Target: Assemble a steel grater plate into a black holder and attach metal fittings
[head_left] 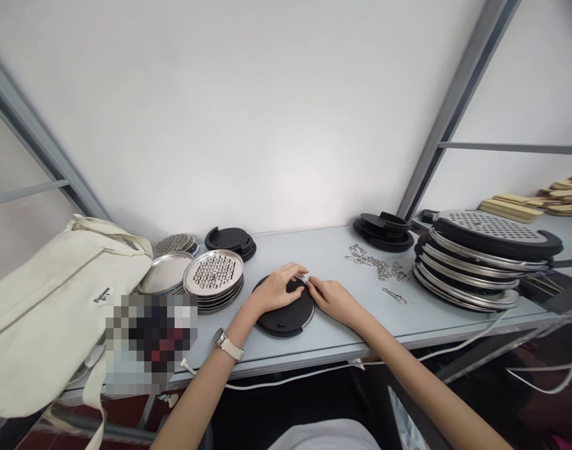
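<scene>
Two hands are meeting over a round black disc (286, 310) lying flat near the front edge of the grey table (332, 337). The left hand (277, 289), watch on its wrist, is resting palm-down on the disc, fingers curled. The right hand (332, 299) is coming in from the other side, fingertips pinching a small metal clip (306, 279) right where the two hands are touching. Left of the left hand, perforated steel plates (214, 275) are sitting in low stacks, with a cream bag (46, 300) lying beyond them. Right of the right hand, loose metal clips (379, 265) are lying scattered, and farther out a tall stack of rimmed discs (477, 262) is leaning unevenly. Behind the hands, black discs (232, 240) are piled.
</scene>
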Motion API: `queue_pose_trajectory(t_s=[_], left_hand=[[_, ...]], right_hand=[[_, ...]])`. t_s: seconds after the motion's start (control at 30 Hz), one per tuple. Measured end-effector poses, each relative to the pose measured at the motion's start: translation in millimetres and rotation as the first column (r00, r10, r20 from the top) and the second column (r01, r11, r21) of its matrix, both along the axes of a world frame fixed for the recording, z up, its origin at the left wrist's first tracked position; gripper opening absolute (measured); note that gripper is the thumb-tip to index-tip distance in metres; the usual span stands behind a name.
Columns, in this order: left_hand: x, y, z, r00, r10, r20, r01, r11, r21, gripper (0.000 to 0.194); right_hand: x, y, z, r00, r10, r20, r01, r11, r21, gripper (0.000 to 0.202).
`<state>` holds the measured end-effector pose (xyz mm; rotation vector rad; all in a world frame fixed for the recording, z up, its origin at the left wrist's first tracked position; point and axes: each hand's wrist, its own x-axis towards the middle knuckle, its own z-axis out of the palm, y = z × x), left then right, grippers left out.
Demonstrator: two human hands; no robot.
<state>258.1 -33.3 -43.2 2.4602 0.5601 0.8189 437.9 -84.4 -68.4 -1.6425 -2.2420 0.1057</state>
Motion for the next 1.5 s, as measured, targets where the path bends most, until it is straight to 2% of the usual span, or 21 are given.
queue_pose_trajectory(t_s=[1.23, 1.5], left_hand=[[0.8, 1.6, -2.8, 0.999, -0.030, 0.027, 0.029, 1.000, 0.005, 0.037], [-1.1, 0.1, -0.7, 0.998, 0.050, -0.023, -0.049, 0.997, 0.056, 0.035]], right_hand=[[0.4, 1.0, -1.5, 1.000, 0.010, -0.003, -0.010, 1.000, 0.005, 0.029], [-1.0, 0.6, -1.2, 1.000, 0.002, 0.004, -0.002, 0.999, 0.034, 0.029]])
